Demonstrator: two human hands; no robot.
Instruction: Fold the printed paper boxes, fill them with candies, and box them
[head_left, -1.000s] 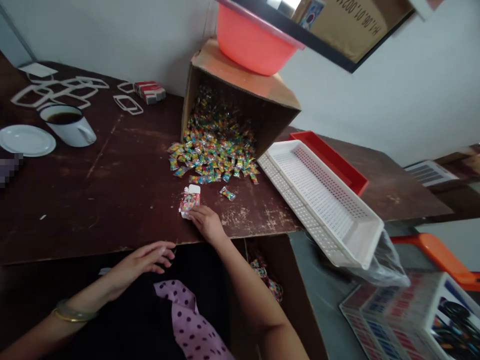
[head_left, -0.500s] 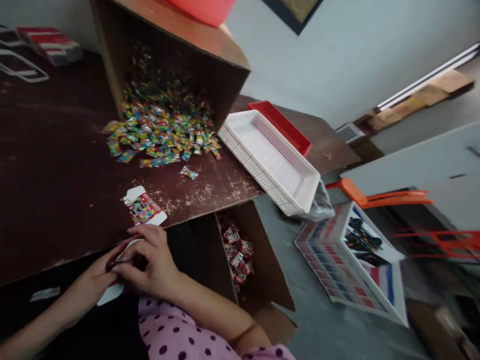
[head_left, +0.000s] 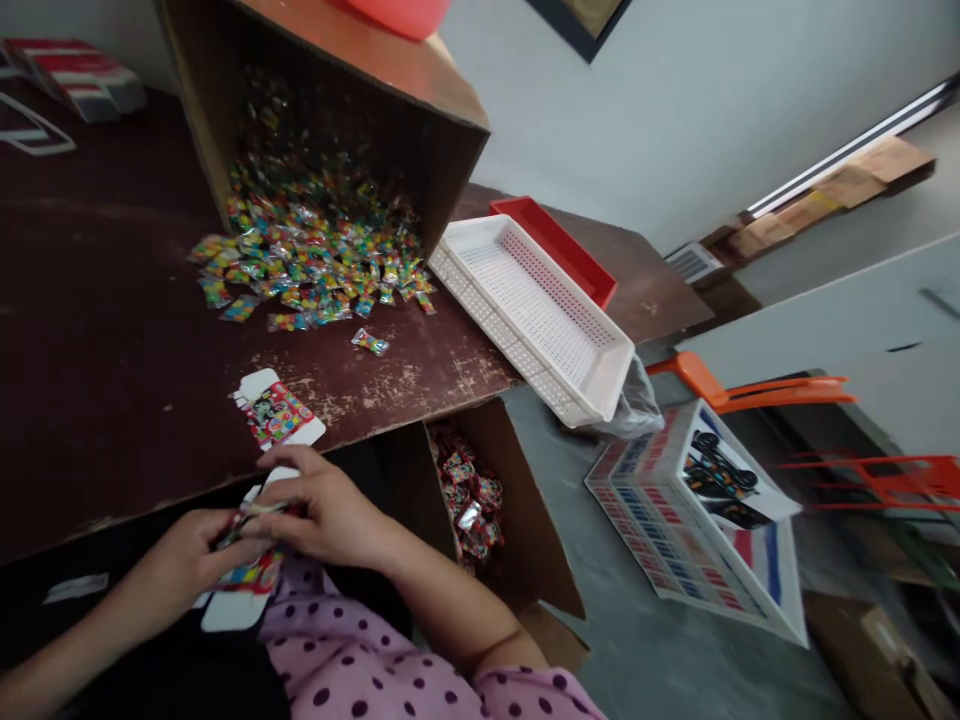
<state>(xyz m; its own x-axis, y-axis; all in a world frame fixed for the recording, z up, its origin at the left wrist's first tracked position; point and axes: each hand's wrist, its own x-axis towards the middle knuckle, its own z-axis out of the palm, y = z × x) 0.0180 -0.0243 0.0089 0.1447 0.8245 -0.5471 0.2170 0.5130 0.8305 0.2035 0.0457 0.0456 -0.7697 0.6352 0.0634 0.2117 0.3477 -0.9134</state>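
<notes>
Both my hands meet over my lap at the dark table's (head_left: 105, 380) front edge. My left hand (head_left: 184, 560) and my right hand (head_left: 326, 510) are closed on a flat, colourful little carton (head_left: 244, 585) with white flaps. A second small carton (head_left: 277, 412) lies on the table just beyond my right hand. Further back, a heap of bright wrapped candies (head_left: 300, 265) spills out of a tipped cardboard box (head_left: 337, 90), with one loose candy (head_left: 370, 343) nearer to me.
A white perforated tray (head_left: 536, 310) over a red tray (head_left: 555, 245) overhangs the table's right edge. Below stands an open cardboard box of filled packs (head_left: 469, 490). A printed box (head_left: 694, 520) and orange plastic furniture (head_left: 750, 390) sit on the floor at right.
My right hand left the carton on the table and joined my left hand over my lap on another carton. The view swung right and down; the cup and plate left the view.
</notes>
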